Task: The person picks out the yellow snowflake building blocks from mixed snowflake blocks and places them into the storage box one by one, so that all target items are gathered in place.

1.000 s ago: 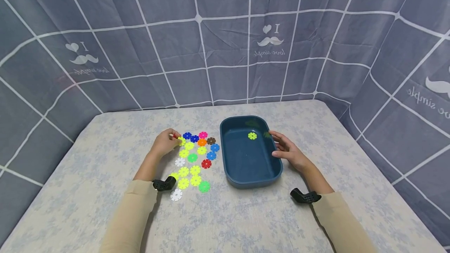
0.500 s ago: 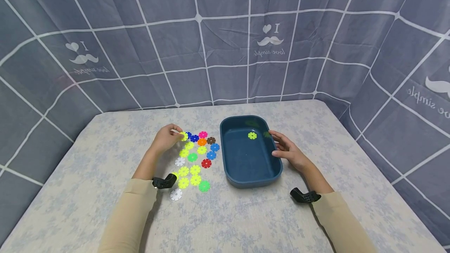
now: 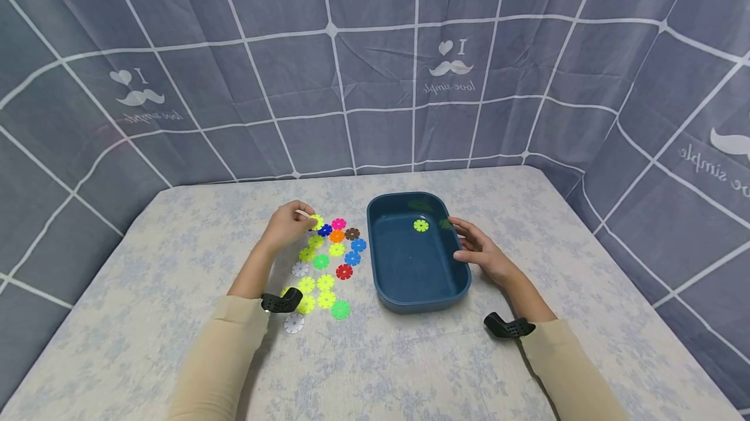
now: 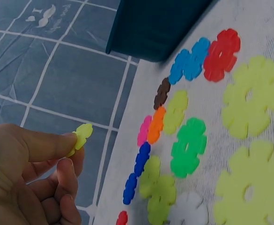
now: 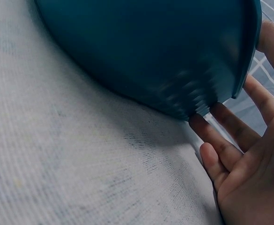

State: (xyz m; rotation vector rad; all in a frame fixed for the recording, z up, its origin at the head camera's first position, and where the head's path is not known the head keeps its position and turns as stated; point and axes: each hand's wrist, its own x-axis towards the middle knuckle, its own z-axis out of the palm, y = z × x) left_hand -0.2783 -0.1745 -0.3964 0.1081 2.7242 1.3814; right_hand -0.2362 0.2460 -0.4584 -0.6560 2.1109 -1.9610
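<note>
My left hand [image 3: 284,227] pinches a yellow notched plastic disc [image 4: 84,134] between thumb and forefinger, held above the table. Below and to the right of it lie several loose notched discs, among them a dark blue disc [image 3: 325,230], a pink disc [image 3: 338,224], an orange disc [image 3: 336,236] and a green disc [image 3: 321,261]. A deep blue plastic bin [image 3: 417,308] stands to their right, with one yellow-green disc [image 3: 420,226] on its floor. My right hand [image 3: 485,257] touches the bin's right wall with loosely extended fingers; its fingertips rest against the outside.
More discs lie toward the front left, including a white disc [image 3: 294,323] and a second green disc [image 3: 340,310]. The pale patterned tablecloth [image 3: 410,369] covers the table. A grey gridded curtain [image 3: 375,82] hangs behind and at both sides.
The left hand has lifted the yellow disc and carried it a little to the right and away, over the dark blue discs. The right hand and the bin have stayed put.
</note>
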